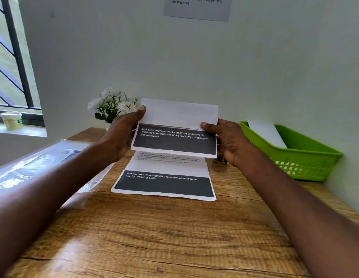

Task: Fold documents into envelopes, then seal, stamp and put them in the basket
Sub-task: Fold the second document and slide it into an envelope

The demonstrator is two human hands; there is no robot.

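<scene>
I hold a printed document [174, 144] with a black band of white text above the wooden desk [154, 233]. Its upper white part is folded up and stands behind the band. My left hand [124, 133] grips the sheet's left edge, thumb on the white flap. My right hand [227, 140] grips the right edge, thumb pressed at the fold line. A second printed document [164, 183] with a black band lies flat on the desk just below the held one. A green plastic basket [307, 157] stands at the right against the wall, with a white envelope [264, 133] leaning inside it.
A clear plastic sleeve [40, 163] with papers lies at the desk's left edge. White flowers [112, 106] stand at the back behind my left hand. A small tub [11, 120] sits on the windowsill at far left. A notice [197, 7] hangs on the wall.
</scene>
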